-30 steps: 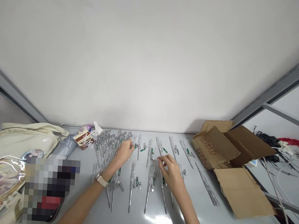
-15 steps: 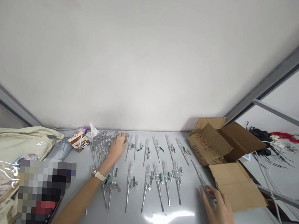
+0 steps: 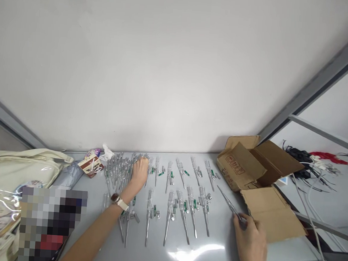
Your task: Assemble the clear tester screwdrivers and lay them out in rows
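Observation:
My right hand (image 3: 250, 240) grips the clear handle of a voltage tester screwdriver (image 3: 228, 201), its metal shaft pointing up and left over the table's right side. My left hand (image 3: 140, 171), with a watch at the wrist, is closed at the right edge of a pile of similar tester screwdrivers (image 3: 118, 170). What its fingers hold is hidden behind the hand. Two rows of tester screwdrivers lie between my hands, such as one in the front row (image 3: 148, 220). Beside most lie a small green-marked part (image 3: 154, 209) and little metal pieces (image 3: 158, 214).
An opened cardboard box (image 3: 233, 168) stands at the right, one flap (image 3: 271, 213) spread over the table. On the left are a cream bag (image 3: 25, 168), a grey packet (image 3: 69, 175) and a brown card (image 3: 91, 165). Black cables (image 3: 297, 155) lie beyond the metal frame.
My left hand has turned and closed more at the pile's edge. My right hand has rolled over slightly, still gripping the tester screwdriver. The view has shifted a little.

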A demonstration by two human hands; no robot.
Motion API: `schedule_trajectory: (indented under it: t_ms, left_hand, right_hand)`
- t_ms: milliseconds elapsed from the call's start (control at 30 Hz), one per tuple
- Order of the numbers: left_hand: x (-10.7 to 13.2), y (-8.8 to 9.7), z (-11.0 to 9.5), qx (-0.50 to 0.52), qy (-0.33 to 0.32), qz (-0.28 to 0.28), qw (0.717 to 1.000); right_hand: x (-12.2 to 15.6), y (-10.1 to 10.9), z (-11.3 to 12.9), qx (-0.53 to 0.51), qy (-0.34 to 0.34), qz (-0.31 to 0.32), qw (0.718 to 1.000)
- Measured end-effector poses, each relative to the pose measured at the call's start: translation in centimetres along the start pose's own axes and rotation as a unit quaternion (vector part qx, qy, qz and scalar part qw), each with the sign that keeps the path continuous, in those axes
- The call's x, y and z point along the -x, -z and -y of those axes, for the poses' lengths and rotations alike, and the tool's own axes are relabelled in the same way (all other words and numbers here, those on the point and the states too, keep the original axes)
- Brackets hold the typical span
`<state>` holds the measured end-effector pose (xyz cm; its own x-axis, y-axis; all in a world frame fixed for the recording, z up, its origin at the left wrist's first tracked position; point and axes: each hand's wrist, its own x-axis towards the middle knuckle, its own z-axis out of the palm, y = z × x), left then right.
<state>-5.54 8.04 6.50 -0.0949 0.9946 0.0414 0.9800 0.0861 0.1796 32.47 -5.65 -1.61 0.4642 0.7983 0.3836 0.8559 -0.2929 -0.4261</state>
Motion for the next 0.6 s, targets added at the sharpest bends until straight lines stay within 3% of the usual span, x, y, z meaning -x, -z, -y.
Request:
schedule_trajectory:
  t_ms: [333, 467, 600]
  left_hand:
    - [-0.3, 0.2, -0.5, -0.013, 0.030, 0.042, 0.999]
    - [-0.5, 0.8, 0.2, 0.004, 0.036, 0.018, 0.999]
    - [0.2, 3.1, 1.1, 0.020, 0.040, -0.029, 0.999]
  right_hand:
    - [0.2, -0.1, 0.0, -0.005, 0.020, -0.002, 1.000]
    - [0.3, 0.5, 0.6, -0.011, 0.024, -0.014, 1.000]
    - [0.3, 1.9, 2.4, -0.041, 0.018, -0.040, 0.998]
